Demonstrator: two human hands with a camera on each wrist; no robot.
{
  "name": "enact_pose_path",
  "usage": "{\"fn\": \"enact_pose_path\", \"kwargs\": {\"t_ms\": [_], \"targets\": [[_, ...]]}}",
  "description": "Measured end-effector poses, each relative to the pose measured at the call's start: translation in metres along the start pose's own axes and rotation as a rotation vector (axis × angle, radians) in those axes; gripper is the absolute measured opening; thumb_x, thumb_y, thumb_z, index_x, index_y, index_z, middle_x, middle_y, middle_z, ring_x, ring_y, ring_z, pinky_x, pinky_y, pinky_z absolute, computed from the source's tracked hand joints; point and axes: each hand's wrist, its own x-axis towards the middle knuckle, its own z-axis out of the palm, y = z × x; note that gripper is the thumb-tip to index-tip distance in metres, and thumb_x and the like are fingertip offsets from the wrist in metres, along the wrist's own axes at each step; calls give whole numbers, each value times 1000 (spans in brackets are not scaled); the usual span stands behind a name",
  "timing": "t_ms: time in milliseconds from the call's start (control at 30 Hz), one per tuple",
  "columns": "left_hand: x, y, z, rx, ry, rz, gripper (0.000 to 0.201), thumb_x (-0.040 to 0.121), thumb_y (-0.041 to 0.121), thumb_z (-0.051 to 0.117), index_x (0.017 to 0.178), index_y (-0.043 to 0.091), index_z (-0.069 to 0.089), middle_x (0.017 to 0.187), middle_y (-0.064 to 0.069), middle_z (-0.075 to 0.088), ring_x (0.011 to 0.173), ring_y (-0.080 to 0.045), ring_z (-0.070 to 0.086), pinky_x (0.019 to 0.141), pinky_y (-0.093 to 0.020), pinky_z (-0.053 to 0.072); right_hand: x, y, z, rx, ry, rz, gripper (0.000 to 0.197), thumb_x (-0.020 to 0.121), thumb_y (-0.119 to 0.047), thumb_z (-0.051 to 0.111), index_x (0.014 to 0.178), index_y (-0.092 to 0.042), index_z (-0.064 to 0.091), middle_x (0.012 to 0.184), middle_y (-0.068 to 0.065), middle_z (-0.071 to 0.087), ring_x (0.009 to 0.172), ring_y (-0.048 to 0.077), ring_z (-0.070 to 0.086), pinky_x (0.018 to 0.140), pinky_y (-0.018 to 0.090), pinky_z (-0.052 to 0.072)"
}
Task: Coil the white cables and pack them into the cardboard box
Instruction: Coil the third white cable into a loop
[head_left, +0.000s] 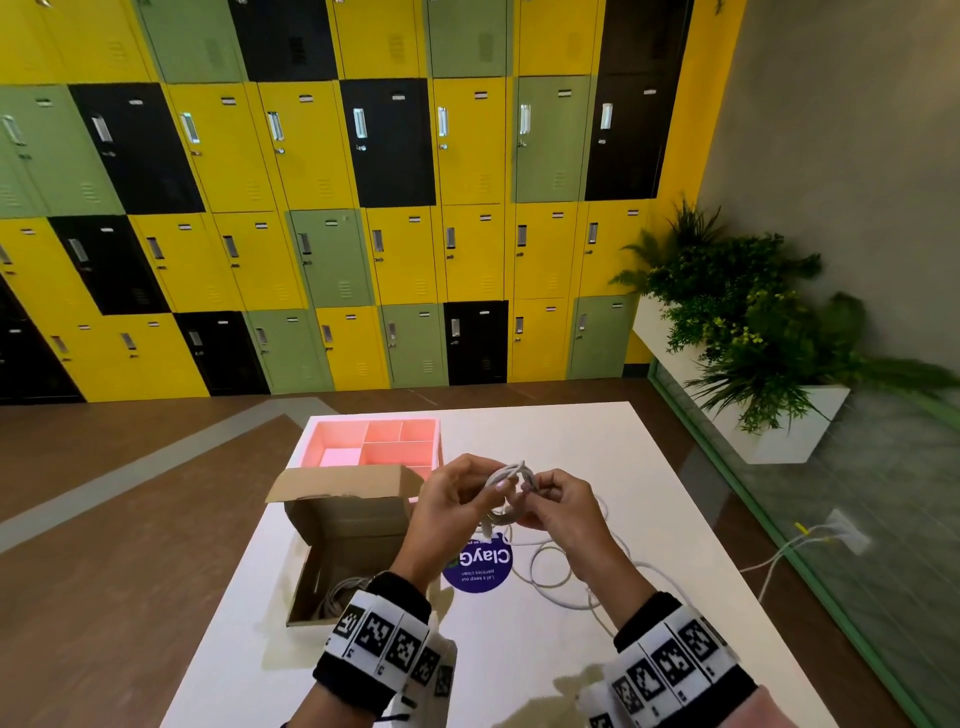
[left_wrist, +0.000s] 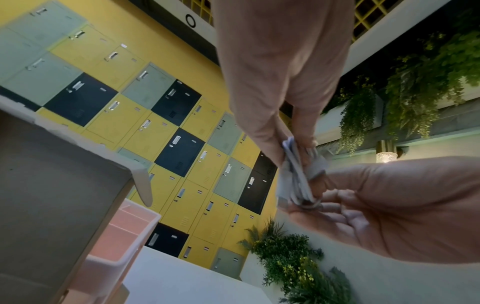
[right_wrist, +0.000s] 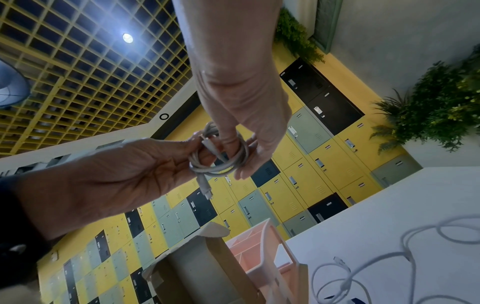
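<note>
Above the white table (head_left: 597, 452), both hands hold a small coil of white cable (head_left: 508, 472) between them. My left hand (head_left: 493, 486) pinches the coil's top, as the left wrist view shows with the coil (left_wrist: 296, 176) under the fingers. My right hand (head_left: 530, 491) grips the loops (right_wrist: 221, 158) from the other side. One connector end (right_wrist: 206, 190) hangs below the coil. The open cardboard box (head_left: 358, 512) stands to the left of the hands and below them, with another coiled cable (head_left: 340, 592) inside. More white cable (head_left: 569, 605) lies loose on the table under my right forearm.
A pink divided tray (head_left: 374, 422) sits just behind the box. A round blue sticker (head_left: 480, 569) is on the table beneath the hands. Coloured lockers fill the far wall. A white planter with greenery (head_left: 753, 322) stands to the right.
</note>
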Motion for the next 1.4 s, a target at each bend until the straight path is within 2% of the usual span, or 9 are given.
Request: {"fn": "enact_pose_path", "kwargs": {"t_ms": [167, 400, 567, 700, 767, 900, 1100, 1300, 1400], "targets": [[0, 2, 4, -20, 24, -5, 18, 90, 12, 61, 107, 6, 56, 93, -12, 74, 87, -23, 72, 74, -36, 59, 0, -5, 0, 62, -16, -39, 23, 80, -8, 74, 99, -3, 62, 92, 15, 72, 81, 21, 72, 68, 22, 57], [3, 7, 1, -97, 13, 30, 17, 96, 8, 49, 112, 2, 50, 76, -3, 63, 67, -12, 64, 62, -29, 56, -5, -11, 6, 228, 56, -117, 27, 84, -2, 67, 107, -4, 53, 95, 19, 68, 81, 24, 71, 74, 27, 59], [-1, 5, -3, -199, 69, 41, 25, 93, 16, 51, 113, 0, 54, 81, -6, 63, 73, -13, 62, 68, -25, 54, -10, -16, 9, 287, -19, -182, 25, 87, -6, 65, 107, -10, 50, 95, 19, 66, 80, 22, 69, 74, 25, 56], [0, -1, -7, -125, 146, 14, 21, 92, 18, 55, 110, 10, 62, 86, -3, 65, 76, -10, 64, 66, -21, 52, -11, -22, 6, 209, -129, -218, 26, 92, -10, 60, 114, -9, 47, 94, 21, 68, 78, 17, 69, 71, 20, 54], [0, -3, -8, -86, 148, -13, 18, 93, 18, 55, 108, 13, 63, 86, -7, 65, 74, -10, 65, 64, -22, 53, -12, -23, 4, 199, -227, -228, 25, 93, -12, 57, 116, -11, 45, 85, 19, 67, 78, 21, 66, 74, 24, 54], [-3, -5, -6, -121, 154, -35, 18, 93, 18, 55, 108, 11, 62, 92, -18, 67, 84, -27, 70, 69, -36, 59, -15, -31, 5, 119, -353, -291, 26, 95, -10, 54, 118, -10, 44, 74, 6, 64, 71, 13, 63, 76, 25, 54], [-5, -6, -5, -203, 220, -10, 18, 90, 16, 58, 106, 10, 64, 90, -21, 67, 82, -31, 70, 69, -40, 59, -14, -37, 0, -4, -430, -339, 25, 97, -7, 50, 120, -6, 42, 84, 13, 60, 72, 12, 64, 72, 21, 52], [-11, -10, -3, -261, 265, -1, 30, 83, 23, 62, 108, 5, 63, 95, -25, 65, 86, -38, 67, 75, -48, 58, -9, -33, 1, -113, -442, -382, 24, 96, -4, 50, 118, -9, 43, 89, 8, 60, 72, 12, 66, 75, 25, 55], [-12, -13, -4, -240, 257, -20, 26, 84, 20, 62, 106, 8, 64, 93, -18, 67, 86, -33, 68, 73, -44, 59, -7, -27, -2, -119, -405, -372, 24, 93, -5, 56, 115, -14, 49, 92, 5, 60, 77, 12, 67, 76, 26, 55]]}}
